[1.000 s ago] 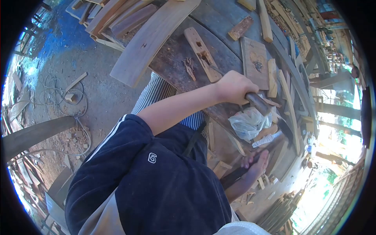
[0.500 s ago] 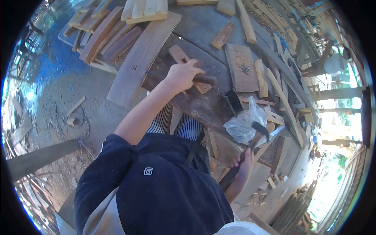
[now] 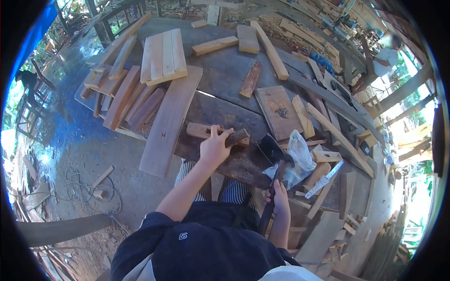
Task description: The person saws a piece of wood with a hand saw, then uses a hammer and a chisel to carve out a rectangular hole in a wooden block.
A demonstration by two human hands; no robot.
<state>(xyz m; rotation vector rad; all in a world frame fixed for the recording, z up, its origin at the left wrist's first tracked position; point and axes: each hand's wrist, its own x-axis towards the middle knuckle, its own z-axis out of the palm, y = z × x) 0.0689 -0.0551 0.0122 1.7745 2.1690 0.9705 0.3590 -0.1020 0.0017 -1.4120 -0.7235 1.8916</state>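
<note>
My left hand point(image 3: 214, 147) grips a dark wooden chisel handle point(image 3: 237, 137) and rests over a wooden block with a slot point(image 3: 198, 130) on the dark workbench. In my right hand point(image 3: 276, 196) is the long handle of a hammer point(image 3: 281, 165), whose head stands in front of a clear plastic bag point(image 3: 301, 154). A black open box point(image 3: 270, 149) sits just left of the bag. Behind it lies a wooden board with a pile of nails point(image 3: 281, 112).
Stacked curved wood pieces point(image 3: 123, 97) and a slatted panel point(image 3: 164, 57) lie on the left, beside a long plank point(image 3: 171, 122). A saw-like white tool point(image 3: 323, 180) and several wood strips lie on the right. Another person point(image 3: 385, 61) is at the upper right.
The view has shifted up. The slotted block has turned closer to level, with my left hand still over it. My right hand and the hammer have moved left, nearer the black box.
</note>
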